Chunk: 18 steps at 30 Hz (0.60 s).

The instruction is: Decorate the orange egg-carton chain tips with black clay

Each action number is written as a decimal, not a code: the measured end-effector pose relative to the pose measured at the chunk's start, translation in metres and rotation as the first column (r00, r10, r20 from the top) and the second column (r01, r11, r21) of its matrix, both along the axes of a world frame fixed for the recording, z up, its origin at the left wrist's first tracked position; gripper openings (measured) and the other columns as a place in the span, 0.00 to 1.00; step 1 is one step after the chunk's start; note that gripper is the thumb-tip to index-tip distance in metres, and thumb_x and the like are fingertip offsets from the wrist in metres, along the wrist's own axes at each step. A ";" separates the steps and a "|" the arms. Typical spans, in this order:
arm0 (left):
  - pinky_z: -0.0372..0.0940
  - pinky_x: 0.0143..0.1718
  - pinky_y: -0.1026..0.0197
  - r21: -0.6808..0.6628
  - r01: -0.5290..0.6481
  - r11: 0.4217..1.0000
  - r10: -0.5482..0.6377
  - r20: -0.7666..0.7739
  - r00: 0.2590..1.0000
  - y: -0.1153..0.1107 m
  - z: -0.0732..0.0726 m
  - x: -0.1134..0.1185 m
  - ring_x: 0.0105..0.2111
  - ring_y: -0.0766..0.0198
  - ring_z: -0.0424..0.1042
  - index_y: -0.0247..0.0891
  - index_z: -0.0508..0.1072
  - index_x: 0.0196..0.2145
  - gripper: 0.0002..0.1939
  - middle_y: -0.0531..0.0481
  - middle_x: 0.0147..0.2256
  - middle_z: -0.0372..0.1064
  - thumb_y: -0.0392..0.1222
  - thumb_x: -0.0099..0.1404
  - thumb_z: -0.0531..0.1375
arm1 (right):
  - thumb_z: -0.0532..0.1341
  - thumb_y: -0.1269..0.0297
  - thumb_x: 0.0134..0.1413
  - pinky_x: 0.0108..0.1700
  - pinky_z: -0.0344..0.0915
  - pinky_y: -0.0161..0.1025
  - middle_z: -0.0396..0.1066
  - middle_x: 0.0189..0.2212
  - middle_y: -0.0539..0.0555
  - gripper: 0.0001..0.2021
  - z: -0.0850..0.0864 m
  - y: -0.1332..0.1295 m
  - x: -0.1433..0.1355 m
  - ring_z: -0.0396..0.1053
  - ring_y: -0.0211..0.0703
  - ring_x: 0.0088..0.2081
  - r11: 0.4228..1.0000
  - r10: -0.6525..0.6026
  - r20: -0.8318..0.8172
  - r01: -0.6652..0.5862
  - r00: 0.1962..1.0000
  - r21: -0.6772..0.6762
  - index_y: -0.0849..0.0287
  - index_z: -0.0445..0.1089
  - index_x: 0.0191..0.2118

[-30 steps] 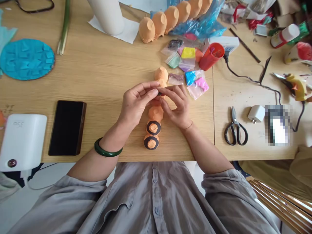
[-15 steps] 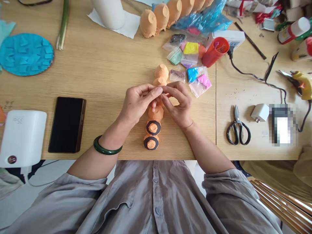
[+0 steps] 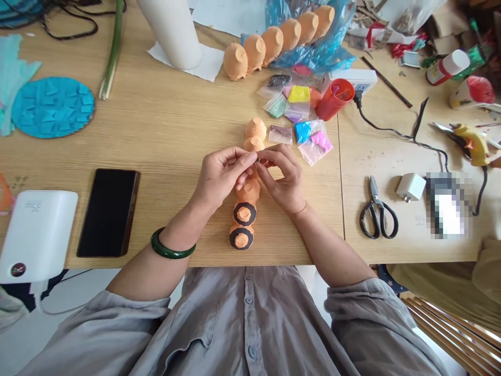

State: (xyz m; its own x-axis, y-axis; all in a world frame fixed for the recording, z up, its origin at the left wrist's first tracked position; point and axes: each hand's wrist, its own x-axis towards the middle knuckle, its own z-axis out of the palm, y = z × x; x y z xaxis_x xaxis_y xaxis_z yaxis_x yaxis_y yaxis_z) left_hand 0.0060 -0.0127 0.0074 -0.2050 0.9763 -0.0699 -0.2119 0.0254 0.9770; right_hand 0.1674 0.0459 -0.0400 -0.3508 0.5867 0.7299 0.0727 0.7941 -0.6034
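My left hand and my right hand meet fingertip to fingertip, pinching a small piece of black clay between them. Most of that piece is hidden by the fingers. Under the hands lies a row of orange egg-carton cups, running away from the table edge. The two nearest cups carry flat black rings around their orange tips. My fingers cover the middle of the row. Just beyond the right hand are small bags of coloured clay, blue and pink among them.
Another orange egg-carton row rests by blue plastic at the back. A red cup, a power strip, scissors and a yellow glue gun are to the right. Leftward lie a phone, a power bank and a blue oval.
The view has tilted up a little, so everything on the table sits lower in the picture. Both hands keep their pinch on the black piece, with only slight finger movement.
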 end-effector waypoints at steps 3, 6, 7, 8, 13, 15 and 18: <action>0.56 0.17 0.67 -0.002 -0.018 1.000 0.018 -0.046 0.999 0.000 -0.001 0.000 0.17 0.74 0.61 0.38 0.79 0.28 0.18 0.54 0.23 0.72 0.51 0.65 0.78 | 0.67 0.63 0.79 0.42 0.77 0.40 0.77 0.42 0.52 0.06 0.000 0.000 -0.001 0.76 0.41 0.42 1.000 0.021 -0.022 -0.021 1.000 -0.001 0.54 0.78 0.55; 0.56 0.18 0.66 -0.006 -0.027 1.000 0.026 -0.120 0.992 -0.001 -0.002 -0.001 0.16 0.74 0.60 0.38 0.75 0.24 0.25 0.54 0.22 0.70 0.57 0.68 0.75 | 0.68 0.64 0.78 0.42 0.77 0.40 0.77 0.40 0.51 0.05 0.000 0.000 -0.002 0.76 0.40 0.40 1.000 0.029 -0.024 -0.029 0.999 -0.011 0.55 0.79 0.53; 0.55 0.18 0.66 -0.008 -0.019 1.000 0.017 -0.136 0.991 -0.002 -0.001 -0.001 0.16 0.73 0.60 0.38 0.74 0.23 0.27 0.54 0.21 0.68 0.59 0.68 0.75 | 0.67 0.64 0.79 0.43 0.77 0.41 0.77 0.40 0.51 0.04 0.001 -0.001 -0.002 0.76 0.40 0.40 1.000 0.022 -0.018 -0.022 1.000 -0.014 0.55 0.79 0.52; 0.54 0.18 0.66 -0.011 -0.008 1.000 0.007 -0.141 0.990 -0.002 -0.001 -0.001 0.16 0.73 0.60 0.38 0.74 0.22 0.28 0.54 0.20 0.67 0.60 0.67 0.75 | 0.66 0.63 0.79 0.43 0.78 0.41 0.77 0.39 0.51 0.05 0.001 -0.001 -0.001 0.76 0.40 0.40 1.000 0.015 -0.012 -0.015 1.000 -0.016 0.55 0.79 0.51; 0.48 0.16 0.66 -0.062 -0.009 0.998 0.006 -0.051 0.999 -0.001 0.001 0.000 0.16 0.74 0.55 0.39 0.77 0.25 0.24 0.55 0.21 0.67 0.58 0.58 0.80 | 0.65 0.59 0.80 0.38 0.79 0.41 0.78 0.40 0.52 0.07 -0.002 0.000 -0.001 0.76 0.42 0.40 0.999 0.009 -0.019 -0.010 1.000 -0.039 0.54 0.80 0.49; 0.48 0.17 0.65 -0.061 -0.028 0.998 0.024 -0.080 0.996 -0.001 0.000 0.000 0.16 0.74 0.54 0.40 0.76 0.25 0.23 0.55 0.21 0.67 0.58 0.60 0.79 | 0.65 0.56 0.80 0.38 0.79 0.40 0.77 0.40 0.52 0.09 -0.003 0.000 -0.001 0.75 0.41 0.39 0.996 0.010 0.006 -0.009 1.000 -0.089 0.54 0.81 0.49; 0.49 0.17 0.64 -0.015 -0.056 0.998 0.052 -0.207 0.977 -0.001 -0.002 -0.001 0.17 0.73 0.55 0.40 0.74 0.24 0.25 0.55 0.21 0.67 0.59 0.65 0.77 | 0.65 0.54 0.80 0.38 0.79 0.40 0.76 0.40 0.53 0.11 -0.003 -0.001 -0.001 0.74 0.40 0.38 0.989 0.002 0.044 0.004 0.999 -0.148 0.55 0.81 0.50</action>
State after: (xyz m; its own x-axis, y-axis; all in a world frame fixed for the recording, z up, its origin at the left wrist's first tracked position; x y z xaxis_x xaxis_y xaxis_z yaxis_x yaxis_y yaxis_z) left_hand 0.0046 -0.0140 0.0056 -0.2696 0.9621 -0.0402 -0.0077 0.0396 0.9992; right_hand 0.1666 0.0447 -0.0430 -0.3794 0.6873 0.6194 0.1023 0.6965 -0.7102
